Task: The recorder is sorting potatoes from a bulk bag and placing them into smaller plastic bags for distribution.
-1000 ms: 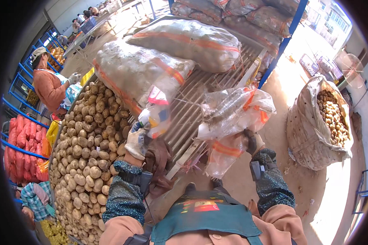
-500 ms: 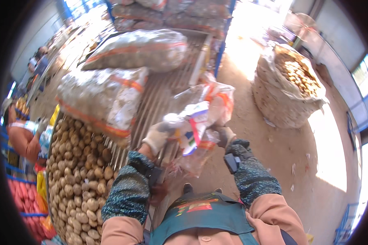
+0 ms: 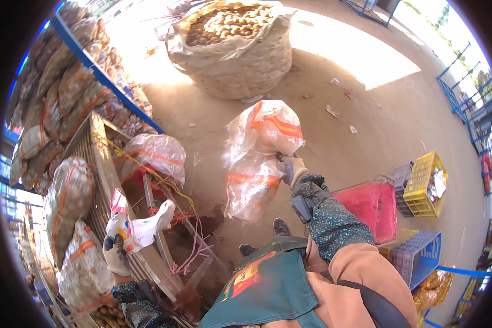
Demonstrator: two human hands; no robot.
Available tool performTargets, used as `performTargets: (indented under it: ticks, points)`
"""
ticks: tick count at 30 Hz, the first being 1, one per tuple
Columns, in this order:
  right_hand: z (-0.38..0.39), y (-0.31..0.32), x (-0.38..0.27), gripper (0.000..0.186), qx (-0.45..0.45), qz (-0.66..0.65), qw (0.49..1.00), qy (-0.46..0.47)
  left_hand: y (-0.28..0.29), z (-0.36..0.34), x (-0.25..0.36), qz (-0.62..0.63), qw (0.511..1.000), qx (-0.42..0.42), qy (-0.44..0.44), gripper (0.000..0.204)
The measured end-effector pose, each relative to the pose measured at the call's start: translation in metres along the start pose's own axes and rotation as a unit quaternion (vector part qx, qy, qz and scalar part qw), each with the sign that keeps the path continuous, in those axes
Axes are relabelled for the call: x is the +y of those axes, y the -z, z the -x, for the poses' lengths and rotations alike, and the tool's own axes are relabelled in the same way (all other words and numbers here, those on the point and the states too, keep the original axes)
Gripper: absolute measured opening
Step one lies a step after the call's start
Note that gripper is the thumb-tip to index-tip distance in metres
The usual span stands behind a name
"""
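Observation:
My gloved left hand (image 3: 116, 254) is closed on a crumpled white plastic wrapper (image 3: 145, 229) with coloured print, over the edge of a slatted table (image 3: 142, 268). Out to the right, my gloved right hand (image 3: 293, 168) grips the side of a clear plastic sack (image 3: 254, 177) with orange stripes. That sack looks limp and hangs above the floor, apart from the table. Two filled striped sacks, an upright-looking one (image 3: 71, 205) and a lower one (image 3: 86, 268), lie on the table beyond my left hand. Loose potatoes (image 3: 108, 316) show below them.
A large white bulk bag (image 3: 240, 68) of potatoes stands ahead. Stacked full sacks (image 3: 76, 82) rise behind a blue rail at left. Another clear sack (image 3: 157, 156) and pink twine (image 3: 188, 257) hang at the table's end. Right are a red crate (image 3: 366, 210), yellow crate (image 3: 426, 186) and blue-grey crate (image 3: 418, 254).
The view has turned right. My hands have parted: the left has carried the white wrapper left over the table, while the right keeps the striped sack out over the floor.

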State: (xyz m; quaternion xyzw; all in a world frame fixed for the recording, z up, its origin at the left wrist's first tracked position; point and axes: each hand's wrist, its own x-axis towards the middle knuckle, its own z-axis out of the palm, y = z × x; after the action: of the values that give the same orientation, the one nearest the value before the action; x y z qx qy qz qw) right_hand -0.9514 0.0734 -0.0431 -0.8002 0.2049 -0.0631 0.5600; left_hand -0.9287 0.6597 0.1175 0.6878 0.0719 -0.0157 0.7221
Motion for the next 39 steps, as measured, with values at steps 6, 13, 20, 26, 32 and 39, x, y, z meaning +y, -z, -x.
performTargets:
  ticks: [6, 13, 20, 26, 32, 39]
  points:
    - [0.072, 0.159, 0.062, 0.029, 0.132, 0.270, 0.952, 0.054, -0.101, -0.055, -0.024, -0.086, 0.993, -0.083, 0.013, 0.021]
    - [0.246, 0.285, 0.063, 0.023, 0.252, -0.076, 0.959, -0.106, -0.219, -0.100, -0.063, -0.109, 0.969, -0.215, 0.055, 0.019]
    - [0.371, 0.335, 0.038, 0.027, 0.221, 0.089, 0.960, -0.148, -0.309, -0.111, -0.088, -0.031, 0.924, -0.366, 0.106, 0.023]
    - [0.412, 0.398, 0.150, 0.035, 0.109, 0.257, 0.928, -0.247, -0.380, -0.095, -0.098, -0.091, 0.906, -0.400, 0.106, 0.020]
    - [0.323, 0.459, 0.253, 0.030, 0.467, 0.136, 0.776, -0.401, -0.459, -0.075, -0.093, -0.181, 0.886, -0.418, 0.084, 0.019]
    - [0.263, 0.384, 0.244, 0.039, 0.295, 0.471, 0.782, -0.282, -0.539, -0.059, -0.081, -0.252, 0.856, -0.449, 0.052, 0.020]
